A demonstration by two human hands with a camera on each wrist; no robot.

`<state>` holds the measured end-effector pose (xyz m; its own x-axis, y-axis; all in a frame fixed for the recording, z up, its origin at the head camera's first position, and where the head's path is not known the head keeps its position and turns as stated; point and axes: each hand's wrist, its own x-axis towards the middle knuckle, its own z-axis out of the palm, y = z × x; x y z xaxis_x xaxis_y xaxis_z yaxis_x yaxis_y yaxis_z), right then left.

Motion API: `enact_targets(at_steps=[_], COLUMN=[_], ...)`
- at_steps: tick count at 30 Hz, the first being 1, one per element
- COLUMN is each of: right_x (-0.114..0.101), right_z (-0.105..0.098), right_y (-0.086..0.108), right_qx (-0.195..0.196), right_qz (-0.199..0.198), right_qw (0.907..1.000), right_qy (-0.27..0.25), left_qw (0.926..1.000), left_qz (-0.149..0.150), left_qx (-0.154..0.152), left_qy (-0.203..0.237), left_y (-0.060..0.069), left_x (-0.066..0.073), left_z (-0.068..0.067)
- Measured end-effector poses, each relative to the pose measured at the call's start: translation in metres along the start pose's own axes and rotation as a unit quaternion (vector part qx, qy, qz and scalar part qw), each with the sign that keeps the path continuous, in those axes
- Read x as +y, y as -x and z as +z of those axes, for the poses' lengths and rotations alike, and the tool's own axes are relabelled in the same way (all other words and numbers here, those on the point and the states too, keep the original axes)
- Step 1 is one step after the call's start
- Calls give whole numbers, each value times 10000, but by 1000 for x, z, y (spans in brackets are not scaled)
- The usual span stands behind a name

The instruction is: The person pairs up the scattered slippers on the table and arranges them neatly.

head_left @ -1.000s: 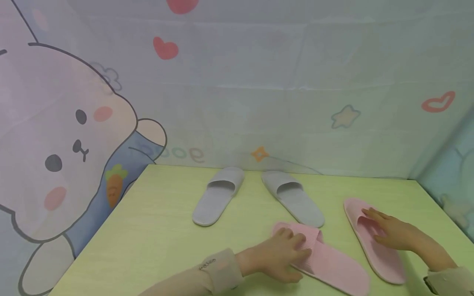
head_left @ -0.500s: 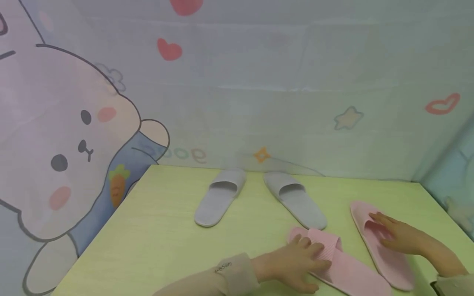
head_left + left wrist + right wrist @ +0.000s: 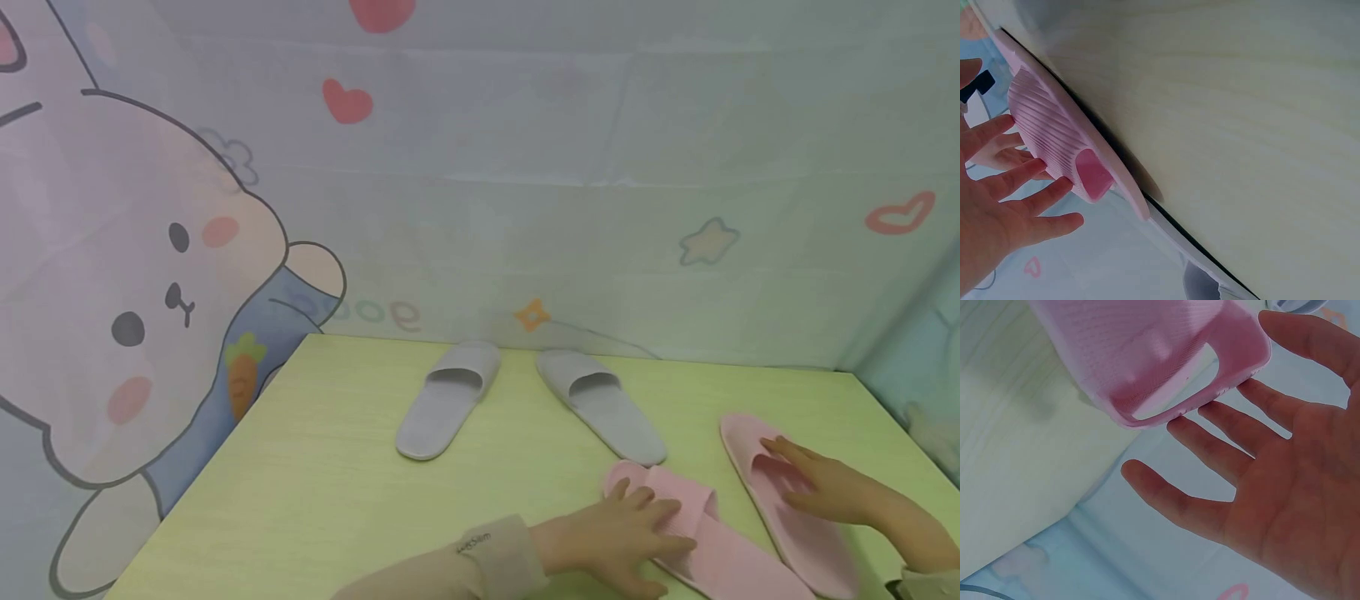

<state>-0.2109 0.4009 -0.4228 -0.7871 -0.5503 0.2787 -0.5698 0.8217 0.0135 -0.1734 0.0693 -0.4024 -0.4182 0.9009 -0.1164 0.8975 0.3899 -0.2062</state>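
With the right grey slipper (image 3: 600,408) as datum, the pale yellow-green table (image 3: 337,467) extended around it, before a cloth backdrop (image 3: 487,167). A rabbit print (image 3: 157,292) was noted well left of the datum, the left grey slipper (image 3: 447,408) nearer on that side, and a star print (image 3: 708,242) above right. The left hand (image 3: 630,537), in front of the datum, had its fingers spread and nearly straight, tips against the left pink slipper's ribbed strap (image 3: 1054,128), without a grip. The right hand (image 3: 832,487), right of the datum, had extended, separated fingers touching the right pink slipper's strap (image 3: 746,437), likewise ungripped. The left pink slipper (image 3: 742,558) lay in front and right of the datum, long axis diagonal, toe pointing away and left, near the datum's heel. The right pink slipper (image 3: 813,546) lay farther right, its diagonal axis steeper, toe also away and left.
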Motion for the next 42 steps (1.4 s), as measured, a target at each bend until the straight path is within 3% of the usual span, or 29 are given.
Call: enact_targets(at_steps=[10,21,26,29,35,42], right_x=[-2,-2,-2,-2,-4,-6], right_z=[-8,-11,-13,-15,-19,-22], right_y=[4,11,15,17,17,21], right_qx=[-415,-550,-565,-637,-887,-1207], right_qz=[275,562,658,750,949,1347], right_qw=[9983,9963,9943,9918,9873,9780], right_qy=[-286,-332,-623,-813,-918,-1038], left_qw=[9996,9986,9976,9980,9971,9958], left_qz=[-22,-55,-122,-177,-276,-311], left_qx=[-206,-511,-677,-602,-161,-127], left_qy=[165,149,32,-115,-690,-850], left_y=[-11,-28,-36,-39,-42,-46], left_x=[3,10,14,16,18,20], left_z=[-3,-4,-5,-5,-4,-3])
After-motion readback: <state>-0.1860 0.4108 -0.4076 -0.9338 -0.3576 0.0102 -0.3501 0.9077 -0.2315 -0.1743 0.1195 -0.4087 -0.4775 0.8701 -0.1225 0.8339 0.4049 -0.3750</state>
